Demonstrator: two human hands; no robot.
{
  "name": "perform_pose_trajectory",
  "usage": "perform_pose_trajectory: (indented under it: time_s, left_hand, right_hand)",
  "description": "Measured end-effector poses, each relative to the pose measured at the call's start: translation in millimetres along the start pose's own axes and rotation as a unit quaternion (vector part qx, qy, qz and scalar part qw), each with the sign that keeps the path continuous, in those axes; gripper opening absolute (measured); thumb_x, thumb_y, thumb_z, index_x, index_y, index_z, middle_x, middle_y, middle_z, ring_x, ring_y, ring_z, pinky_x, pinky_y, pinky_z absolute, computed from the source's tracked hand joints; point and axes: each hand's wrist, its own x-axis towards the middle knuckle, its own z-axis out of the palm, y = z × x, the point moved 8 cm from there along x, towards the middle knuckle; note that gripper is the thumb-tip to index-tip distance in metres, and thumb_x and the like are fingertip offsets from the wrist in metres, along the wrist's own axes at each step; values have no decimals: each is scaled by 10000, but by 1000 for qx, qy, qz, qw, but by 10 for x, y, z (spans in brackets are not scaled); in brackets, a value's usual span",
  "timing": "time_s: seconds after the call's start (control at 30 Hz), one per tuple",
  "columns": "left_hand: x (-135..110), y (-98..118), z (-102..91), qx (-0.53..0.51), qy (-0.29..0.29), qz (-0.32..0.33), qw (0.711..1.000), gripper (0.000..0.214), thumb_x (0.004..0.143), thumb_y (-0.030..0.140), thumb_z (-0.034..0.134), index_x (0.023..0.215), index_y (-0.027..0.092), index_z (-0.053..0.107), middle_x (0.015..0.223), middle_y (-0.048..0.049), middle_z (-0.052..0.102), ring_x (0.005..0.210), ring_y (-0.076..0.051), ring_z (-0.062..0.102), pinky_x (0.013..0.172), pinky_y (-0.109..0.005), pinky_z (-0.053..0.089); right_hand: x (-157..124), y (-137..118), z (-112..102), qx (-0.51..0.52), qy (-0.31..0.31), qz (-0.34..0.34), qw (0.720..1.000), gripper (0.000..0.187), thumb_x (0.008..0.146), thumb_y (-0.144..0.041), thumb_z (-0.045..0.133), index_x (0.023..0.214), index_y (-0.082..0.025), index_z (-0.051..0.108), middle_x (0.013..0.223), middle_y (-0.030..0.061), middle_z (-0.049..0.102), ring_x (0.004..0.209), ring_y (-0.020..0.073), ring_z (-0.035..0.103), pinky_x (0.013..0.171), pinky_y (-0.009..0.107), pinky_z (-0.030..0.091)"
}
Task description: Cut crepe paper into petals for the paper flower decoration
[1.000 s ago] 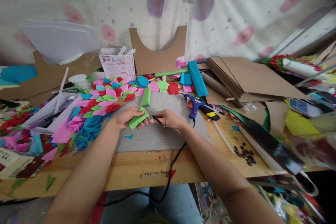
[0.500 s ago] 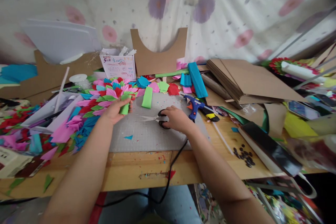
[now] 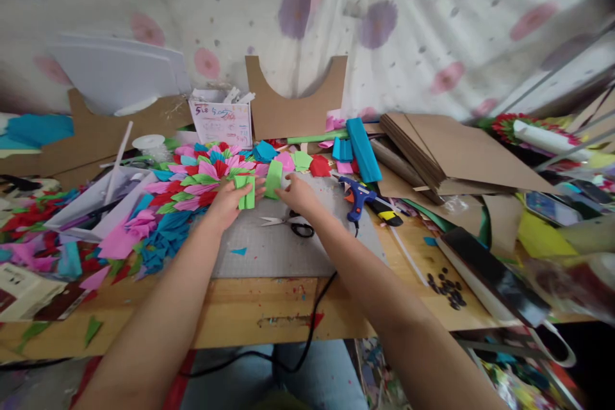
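The left hand (image 3: pixel 227 203) holds green paper (image 3: pixel 246 193) (black-handled scissors (image 3: pixel 281 221) lie nearby).

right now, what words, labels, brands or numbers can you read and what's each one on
"5L8": handwritten on the white box, middle character uncertain.
"5.05": beside it on the same box, loosely written, not certain.
Other handwriting on that box: too faint and blurred to read.
Dark print on the cream carton: too small to read.
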Motion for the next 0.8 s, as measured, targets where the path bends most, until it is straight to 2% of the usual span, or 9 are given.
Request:
perform_pose_trajectory:
  time_s: [0.07,0.17,0.33,0.4,0.47,0.57,0.67,0.8]
  left_hand:
    - [7,10,-37,7,16,5,1000,255,705,111,632,958,130,608,969,-107,691,819,-203,670,740,-341,543]
    - [13,3,-106,13,55,-2,998,187,727,147,617,912,121,613,869,-102,703,746,-195,675,652,-307,550]
    - [36,-1,-191,-9,108,4,994,127,784,171,565,898,121,590,765,-70,697,612,-149,658,551,-248,526]
    - [36,-6,-229,-26,135,8,990,123,799,161,544,912,127,578,756,-56,694,606,-139,655,569,-251,526]
    - [25,-28,-234,-35,150,7,988,115,810,168,530,911,134,575,746,-48,690,618,-140,657,592,-261,529]
    - [-6,-75,-140,-41,132,11,990,124,794,203,564,910,164,583,753,-31,688,668,-153,664,627,-275,530]
    - [-47,-156,32,-53,85,1,995,139,755,213,617,889,179,597,773,-25,692,746,-172,664,665,-280,527]
    - [-70,-259,204,-74,32,-23,996,143,740,199,630,876,163,605,797,-38,697,784,-189,657,663,-285,521]
  right_hand:
    - [102,-113,84,-27,-5,15,1000,556,768,-393,566,1229,-125,407,1151,172,590,1031,270,581,798,336,430]
    - [182,-191,166,-12,-6,42,999,593,732,-336,622,1224,-116,375,1159,193,578,1040,296,575,799,357,438]
    - [226,-109,178,120,24,54,991,598,642,-260,700,1158,-128,427,1063,155,615,924,265,614,714,341,480]
    - [211,-22,201,200,6,63,978,505,615,-273,721,1053,-145,503,982,115,633,821,225,626,648,318,493]
    - [158,6,230,295,-36,45,954,319,627,-259,707,892,-160,559,853,66,642,731,178,617,609,289,492]
    - [-14,-43,247,443,-116,-4,889,163,657,-216,659,788,-180,568,750,14,628,695,130,599,621,253,481]
    - [-211,-80,241,524,-168,-36,834,221,630,-222,660,832,-196,573,765,-7,626,687,110,587,621,236,463]
    - [-325,-33,216,559,-150,-51,814,330,565,-262,712,847,-192,556,738,-20,621,636,92,560,555,205,412]
